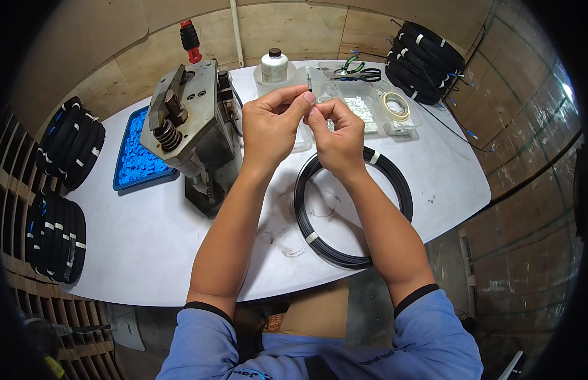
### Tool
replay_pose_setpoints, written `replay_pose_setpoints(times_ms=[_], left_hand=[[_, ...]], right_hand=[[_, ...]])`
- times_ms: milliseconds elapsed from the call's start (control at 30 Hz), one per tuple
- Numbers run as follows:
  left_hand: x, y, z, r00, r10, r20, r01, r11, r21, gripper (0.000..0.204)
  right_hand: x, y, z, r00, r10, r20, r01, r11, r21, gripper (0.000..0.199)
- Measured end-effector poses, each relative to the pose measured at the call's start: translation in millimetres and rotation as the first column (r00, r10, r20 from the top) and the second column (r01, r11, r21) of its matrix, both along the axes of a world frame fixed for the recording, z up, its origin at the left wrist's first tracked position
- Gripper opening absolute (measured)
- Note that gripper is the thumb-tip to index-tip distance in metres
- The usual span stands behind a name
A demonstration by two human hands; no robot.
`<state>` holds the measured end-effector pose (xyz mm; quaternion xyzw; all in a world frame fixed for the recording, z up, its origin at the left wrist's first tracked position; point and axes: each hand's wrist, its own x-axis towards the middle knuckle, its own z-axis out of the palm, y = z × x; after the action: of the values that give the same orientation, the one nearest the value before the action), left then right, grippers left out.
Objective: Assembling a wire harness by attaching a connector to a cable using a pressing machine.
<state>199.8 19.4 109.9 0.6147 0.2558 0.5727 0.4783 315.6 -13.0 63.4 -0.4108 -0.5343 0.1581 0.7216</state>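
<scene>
Thin Cable End in a Fingertip Pinch

Closest to me, my right forearm crosses above a tied coil of black cable point(300, 209) lying on the white table point(142, 253). If that arm drops, it could catch the coil and drag it.

Beyond the coil, my left hand point(272, 130) is pinched narrow, thumb against forefinger, around a slim dark cable end point(310, 80) that stands upright with a paler tip. My right hand point(337, 136) is bunched just beside it and seems to grip the same piece lower down, though my fingertips hide most of it. So little is held that a sweaty or uneven squeeze could let it slip or bend. Whether it runs back to the coil I can't tell; if so, a tug there could pull it loose.

To the left stands a heavy metal press point(208, 120), near enough for a careless elbow to knock. Farther off, bins hold small white pieces point(358, 109), easily spilled by a bump, beside black-handled scissors point(370, 75) and a white bottle point(274, 67).
</scene>
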Motion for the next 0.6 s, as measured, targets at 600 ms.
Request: replay_pose_setpoints(times_ms=[600], left_hand=[[-0.1,-1.7,0.6,0.991,0.080,-0.111,-0.065,0.990,0.129,0.021]], right_hand=[[0.1,0.8,-2.3,0.989,0.105,-0.101,-0.108,0.994,-0.024,0.014]])
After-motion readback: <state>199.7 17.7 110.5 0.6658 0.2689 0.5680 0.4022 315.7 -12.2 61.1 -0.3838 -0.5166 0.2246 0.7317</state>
